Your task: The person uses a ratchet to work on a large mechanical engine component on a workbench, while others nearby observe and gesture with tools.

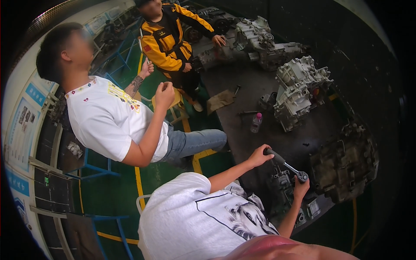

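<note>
A ratchet wrench [284, 162] with a black grip and shiny metal shank is held between my two hands above the workbench. Around the grip's end my left hand [261, 156] is closed. My right hand [301, 187] is closed at the round ratchet head, its fingers partly behind it. Whether a socket is fitted cannot be made out. Beneath the wrench, metal parts [281, 184] lie on the dark bench, partly hidden by my arms. To the right of my right hand sits a large, dirty brown-grey casting [344, 167].
On the bench [242, 141] stand a pink-capped clear bottle [256, 123], a pale gearbox housing [299, 89], another transmission [260, 41] and a brown cloth [220, 102]. A person in white [110, 117] stands at left; one in a yellow-black jacket [167, 41] touches the far machinery.
</note>
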`<action>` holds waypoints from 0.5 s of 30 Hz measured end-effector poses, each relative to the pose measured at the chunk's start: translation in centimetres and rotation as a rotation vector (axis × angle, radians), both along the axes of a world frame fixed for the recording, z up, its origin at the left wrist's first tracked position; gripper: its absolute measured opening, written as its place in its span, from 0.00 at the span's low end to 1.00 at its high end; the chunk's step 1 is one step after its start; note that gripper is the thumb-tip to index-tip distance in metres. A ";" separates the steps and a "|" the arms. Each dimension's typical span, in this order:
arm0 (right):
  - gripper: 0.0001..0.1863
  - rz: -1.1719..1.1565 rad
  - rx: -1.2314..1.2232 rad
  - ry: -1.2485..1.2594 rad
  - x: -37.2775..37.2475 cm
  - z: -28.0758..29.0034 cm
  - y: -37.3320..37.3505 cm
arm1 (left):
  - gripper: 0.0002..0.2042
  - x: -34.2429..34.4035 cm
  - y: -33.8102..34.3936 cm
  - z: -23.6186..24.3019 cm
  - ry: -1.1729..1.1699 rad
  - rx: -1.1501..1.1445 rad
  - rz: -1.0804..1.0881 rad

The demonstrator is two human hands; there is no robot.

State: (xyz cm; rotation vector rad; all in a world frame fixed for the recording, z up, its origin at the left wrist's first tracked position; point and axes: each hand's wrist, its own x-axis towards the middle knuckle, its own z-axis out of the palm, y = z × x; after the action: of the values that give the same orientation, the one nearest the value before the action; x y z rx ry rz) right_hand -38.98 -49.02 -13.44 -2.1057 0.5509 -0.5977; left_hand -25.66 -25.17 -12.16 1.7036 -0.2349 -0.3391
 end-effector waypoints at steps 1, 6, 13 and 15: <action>0.14 0.028 0.102 0.039 -0.3 0.0 -0.3 | 0.18 0.0 0.1 0.0 -0.003 -0.013 -0.002; 0.10 0.086 0.093 0.086 -1.1 -0.1 -0.4 | 0.19 0.2 0.2 0.6 -0.051 0.006 -0.047; 0.12 -0.148 -0.097 0.115 0.6 -0.7 1.0 | 0.18 -0.6 0.9 1.6 0.078 0.026 -0.077; 0.13 -0.144 -0.163 0.127 0.8 -1.3 0.5 | 0.17 -1.0 1.3 1.5 0.119 -0.018 -0.084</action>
State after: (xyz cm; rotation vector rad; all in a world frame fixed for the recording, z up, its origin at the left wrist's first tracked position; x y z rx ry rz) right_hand -38.22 -48.55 -14.75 -2.2834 0.7526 -0.6098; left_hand -26.65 -23.90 -10.63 1.6528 -0.2210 -0.4977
